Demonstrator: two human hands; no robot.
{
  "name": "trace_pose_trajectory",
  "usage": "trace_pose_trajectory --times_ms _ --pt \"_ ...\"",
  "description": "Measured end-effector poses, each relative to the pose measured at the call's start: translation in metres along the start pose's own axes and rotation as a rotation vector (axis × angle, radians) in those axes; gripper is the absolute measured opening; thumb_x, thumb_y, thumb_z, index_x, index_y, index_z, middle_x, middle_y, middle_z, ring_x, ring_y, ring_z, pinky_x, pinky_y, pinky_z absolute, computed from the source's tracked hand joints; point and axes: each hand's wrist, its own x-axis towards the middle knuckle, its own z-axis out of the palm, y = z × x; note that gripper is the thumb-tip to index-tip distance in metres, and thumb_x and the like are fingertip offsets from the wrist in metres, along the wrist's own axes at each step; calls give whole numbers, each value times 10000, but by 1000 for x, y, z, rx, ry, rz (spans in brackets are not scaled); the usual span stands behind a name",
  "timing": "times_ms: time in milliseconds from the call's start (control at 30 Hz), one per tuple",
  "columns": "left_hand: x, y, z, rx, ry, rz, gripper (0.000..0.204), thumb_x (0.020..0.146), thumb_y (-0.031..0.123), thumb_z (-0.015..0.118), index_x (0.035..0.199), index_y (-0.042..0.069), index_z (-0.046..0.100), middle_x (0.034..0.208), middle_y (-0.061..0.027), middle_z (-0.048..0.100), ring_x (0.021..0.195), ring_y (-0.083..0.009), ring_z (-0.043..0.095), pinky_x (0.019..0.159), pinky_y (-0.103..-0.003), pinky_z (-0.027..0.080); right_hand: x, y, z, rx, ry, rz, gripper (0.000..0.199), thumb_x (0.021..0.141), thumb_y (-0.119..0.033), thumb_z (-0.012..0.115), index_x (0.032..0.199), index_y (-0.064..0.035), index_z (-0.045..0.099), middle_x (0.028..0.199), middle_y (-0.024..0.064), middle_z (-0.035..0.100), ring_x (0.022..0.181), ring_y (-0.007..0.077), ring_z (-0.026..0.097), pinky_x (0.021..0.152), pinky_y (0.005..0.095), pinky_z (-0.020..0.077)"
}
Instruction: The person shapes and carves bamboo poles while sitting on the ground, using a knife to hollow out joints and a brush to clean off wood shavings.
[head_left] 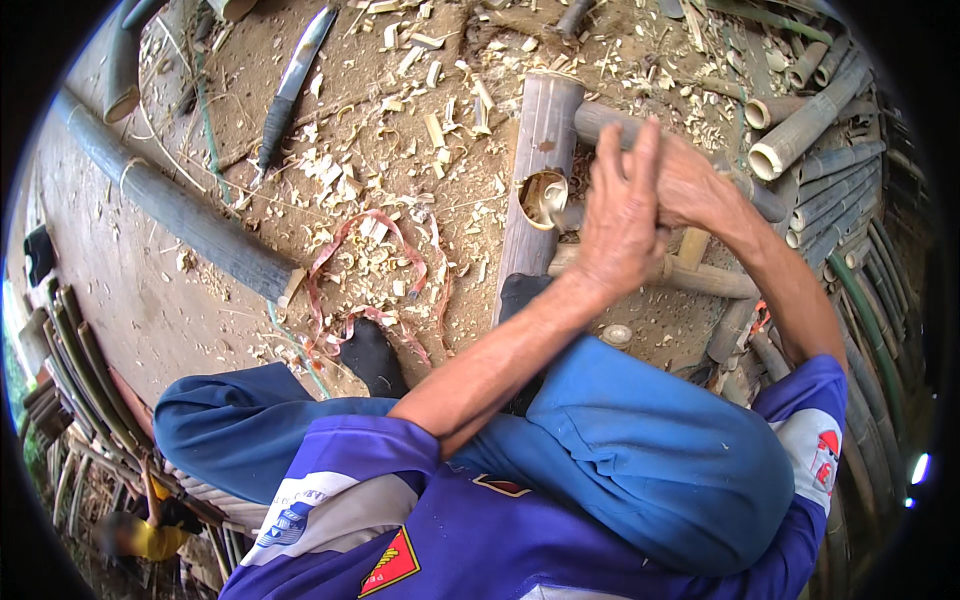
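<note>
A pale bamboo section (541,130) lies on the dirt ground in front of me, with a round hole (543,197) cut in its side. My left hand (620,215) and my right hand (693,182) are pressed palm to palm just right of the hole, fingers stretched out. Between the palms they clamp a wooden tool handle (692,246). Its short end (570,215) reaches into the hole. A crosswise bamboo piece (700,278) lies under the hands. How the tool's tip looks is hidden.
A long knife (293,82) lies at the upper left, near a dark bamboo pole (185,212). A red strap (372,300) loops among wood shavings. Cut bamboo tubes (812,120) are stacked at the right. My dark-socked foot (374,356) rests by the strap. A person in yellow (140,535) is at lower left.
</note>
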Motion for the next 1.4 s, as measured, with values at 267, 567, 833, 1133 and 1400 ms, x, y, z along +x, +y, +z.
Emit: trace_pose_trajectory --times_ms 267,567,833,1133,1400 --pt "-2 12 -16 142 -526 -139 1095 625 -86 720 1558 160 204 1481 -389 245 1184 -527 531 974 -522 532 -49 -18 51 469 -102 162 492 790 -179 740 1246 -54 604 1111 178 638 1059 331 615 936 460 518" --pt "-22 0 -11 105 -221 -71 1070 604 -11 776 1533 123 262 1430 -337 357 1250 -493 494 1027 -534 478 -14 -38 0 344 -565 249 512 851 -136 714 1315 -44 518 1253 188 578 1243 303 548 1020 430 511" --pt "4 -2 -46 176 -848 -122 1096 552 11 782 1530 82 292 1446 -380 381 1150 -494 594 973 -464 520 -49 -99 98 1020 -64 606 630 798 -136 764 1357 -46 489 1374 201 522 1278 276 518 1060 405 472" --pt "-22 -1 -45 137 -545 -78 899 585 54 802 1411 60 446 1100 -263 570 1027 -432 631 908 -462 532 -25 -98 13 1360 -299 862 544 818 -132 741 1298 -2 523 1278 168 588 1175 264 586 1017 370 505" --pt "-8 -17 -60 211 -966 -9 940 554 73 808 1428 73 463 1127 -267 582 1060 -417 632 920 -436 533 -15 -122 35 1368 -38 870 709 760 -158 773 1386 -21 467 1308 172 580 1307 251 474 1090 361 429"
